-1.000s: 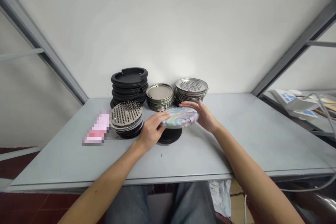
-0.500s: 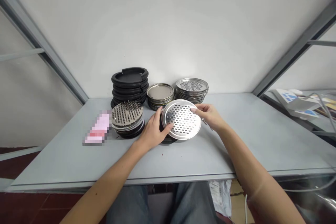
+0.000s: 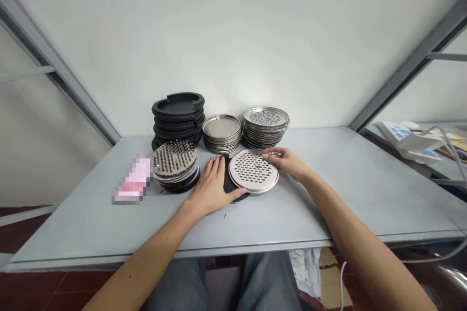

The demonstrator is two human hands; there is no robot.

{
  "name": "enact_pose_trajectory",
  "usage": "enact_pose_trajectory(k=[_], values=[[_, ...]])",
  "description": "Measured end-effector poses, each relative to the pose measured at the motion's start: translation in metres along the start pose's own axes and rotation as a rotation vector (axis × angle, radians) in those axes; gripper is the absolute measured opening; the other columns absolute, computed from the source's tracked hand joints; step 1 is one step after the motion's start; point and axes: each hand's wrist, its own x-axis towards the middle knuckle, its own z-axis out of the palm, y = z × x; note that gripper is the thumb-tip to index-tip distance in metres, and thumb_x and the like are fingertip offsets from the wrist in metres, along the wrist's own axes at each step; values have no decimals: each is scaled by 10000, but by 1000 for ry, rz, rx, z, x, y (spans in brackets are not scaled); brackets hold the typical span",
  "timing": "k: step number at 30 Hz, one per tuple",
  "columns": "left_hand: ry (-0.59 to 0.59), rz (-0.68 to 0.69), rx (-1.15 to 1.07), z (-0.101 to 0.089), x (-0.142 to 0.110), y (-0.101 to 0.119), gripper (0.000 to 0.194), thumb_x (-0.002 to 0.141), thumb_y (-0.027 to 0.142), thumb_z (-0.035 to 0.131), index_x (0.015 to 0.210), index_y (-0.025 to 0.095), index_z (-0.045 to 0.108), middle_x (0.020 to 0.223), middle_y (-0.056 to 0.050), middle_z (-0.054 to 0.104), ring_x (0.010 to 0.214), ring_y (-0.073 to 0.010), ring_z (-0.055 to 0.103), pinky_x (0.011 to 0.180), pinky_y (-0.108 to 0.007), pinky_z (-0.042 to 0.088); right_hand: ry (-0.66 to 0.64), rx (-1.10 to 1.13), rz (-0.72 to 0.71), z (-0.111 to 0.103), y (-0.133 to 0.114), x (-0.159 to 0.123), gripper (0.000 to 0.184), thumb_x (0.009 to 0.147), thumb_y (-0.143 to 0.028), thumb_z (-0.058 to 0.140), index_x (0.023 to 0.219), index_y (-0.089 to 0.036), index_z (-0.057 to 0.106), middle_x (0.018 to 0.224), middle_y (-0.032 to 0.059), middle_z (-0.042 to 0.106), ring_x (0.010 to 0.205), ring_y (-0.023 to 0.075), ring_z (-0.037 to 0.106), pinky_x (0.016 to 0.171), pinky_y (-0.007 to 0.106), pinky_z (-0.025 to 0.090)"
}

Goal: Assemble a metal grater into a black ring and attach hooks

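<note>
A round perforated steel disc (image 3: 253,177) lies nearly flat over a black round base (image 3: 229,182) in the middle of the grey table (image 3: 328,204). My right hand (image 3: 286,162) pinches the disc's far right rim. My left hand (image 3: 215,185) rests flat on the black base's left side, fingers spread, thumb touching the disc's near edge.
Along the wall stand a stack of black round bases (image 3: 178,116), a stack of plain metal discs (image 3: 222,133) and a stack of perforated discs (image 3: 265,125). A spiked metal disc pile (image 3: 175,165) and a pink blurred object (image 3: 134,181) sit left. Grey frame posts rise at both sides.
The disc was flipped from its coloured side to its perforated steel side and lowered onto the black base. My left hand let go of its rim and flattened on the base.
</note>
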Motion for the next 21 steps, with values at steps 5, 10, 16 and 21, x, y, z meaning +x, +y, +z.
enact_pose_trajectory(k=[5,10,16,21], values=[[-94,21,-22,-7,0,1,1019,729,758,534,1512,226,153,1584,-152,134,1458,-378,62,1150,-551,202,22,-283,-50,11,3,-1,430,692,-484,733,965,-160,659,779,41,703,670,165,636,627,280,514],[-118,8,-22,-6,0,-1,940,778,729,494,1497,187,224,1589,-154,106,1464,-359,35,1162,-523,177,83,-515,-172,24,2,-2,391,735,-505,664,941,-175,700,880,60,727,822,225,674,743,322,517],[-178,69,-3,-8,1,-6,1194,638,820,550,1501,86,172,1587,-186,54,1465,-357,22,1182,-488,158,124,-612,-271,35,-1,-6,324,814,-474,587,930,-194,702,869,48,735,768,209,676,717,319,506],[-181,77,-10,-9,3,-6,1232,606,833,563,1493,65,185,1583,-203,51,1465,-357,23,1185,-488,151,111,-783,-371,31,-5,-13,344,864,-450,536,1030,-187,682,946,85,720,811,231,672,764,360,514]])
